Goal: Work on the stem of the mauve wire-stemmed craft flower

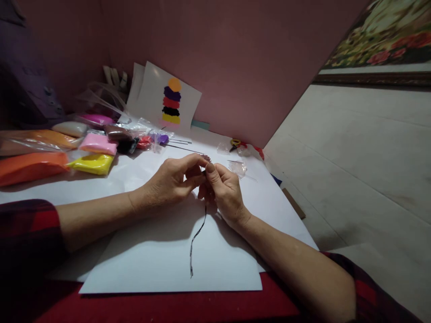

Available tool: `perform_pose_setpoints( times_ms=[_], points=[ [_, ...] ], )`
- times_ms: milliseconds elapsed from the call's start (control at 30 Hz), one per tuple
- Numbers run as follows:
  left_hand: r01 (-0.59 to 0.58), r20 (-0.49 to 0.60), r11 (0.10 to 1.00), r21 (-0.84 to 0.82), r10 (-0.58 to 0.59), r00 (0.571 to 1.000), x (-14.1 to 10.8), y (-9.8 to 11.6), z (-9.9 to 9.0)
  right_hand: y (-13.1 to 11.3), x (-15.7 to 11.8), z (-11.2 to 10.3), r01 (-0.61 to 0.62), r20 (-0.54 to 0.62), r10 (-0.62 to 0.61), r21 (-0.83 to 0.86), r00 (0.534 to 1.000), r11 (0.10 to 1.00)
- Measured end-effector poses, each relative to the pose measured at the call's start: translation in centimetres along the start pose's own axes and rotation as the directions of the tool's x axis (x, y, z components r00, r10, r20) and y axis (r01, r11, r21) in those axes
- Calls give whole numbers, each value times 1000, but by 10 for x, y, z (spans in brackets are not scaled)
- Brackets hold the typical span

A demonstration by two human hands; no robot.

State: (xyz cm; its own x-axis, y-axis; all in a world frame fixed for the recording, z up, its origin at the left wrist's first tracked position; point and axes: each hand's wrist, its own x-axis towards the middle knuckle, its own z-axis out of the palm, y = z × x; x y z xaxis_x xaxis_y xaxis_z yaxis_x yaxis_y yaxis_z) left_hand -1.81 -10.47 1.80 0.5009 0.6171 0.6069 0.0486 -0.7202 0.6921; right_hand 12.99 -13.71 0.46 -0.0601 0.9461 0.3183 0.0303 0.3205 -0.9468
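Observation:
My left hand (178,177) and my right hand (227,188) meet above the white sheet, fingertips touching in a pinch. A thin black cord (191,251) hangs from under my right hand, its lower end lying on the paper. Between the fingertips shows a small dark bit, mostly hidden, which I cannot identify. Just behind my left fingers peeks a small brownish, ruffled-edged piece (206,158); whether it is held or lies beyond them I cannot tell.
Bags of coloured soft clay crowd the left, among them orange (33,167), yellow (92,164) and pink (98,143) ones. A card with painted colour patches (171,103) leans on the wall. Scissors (237,143) and clear plastic bits (238,168) lie at the right.

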Motion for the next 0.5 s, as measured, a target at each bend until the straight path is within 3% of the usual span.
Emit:
perform_pose_setpoints(
  times_ms=[167,500],
  points=[
    [7,-26,1000,23,-7,1000,1,1,-4,2,-1,0,-12,6,12,-9,1000,1000],
    [32,-70,993,-113,-40,997,2,4,-3,1,-2,1,29,55,-30,10,998,1000]
  ],
)
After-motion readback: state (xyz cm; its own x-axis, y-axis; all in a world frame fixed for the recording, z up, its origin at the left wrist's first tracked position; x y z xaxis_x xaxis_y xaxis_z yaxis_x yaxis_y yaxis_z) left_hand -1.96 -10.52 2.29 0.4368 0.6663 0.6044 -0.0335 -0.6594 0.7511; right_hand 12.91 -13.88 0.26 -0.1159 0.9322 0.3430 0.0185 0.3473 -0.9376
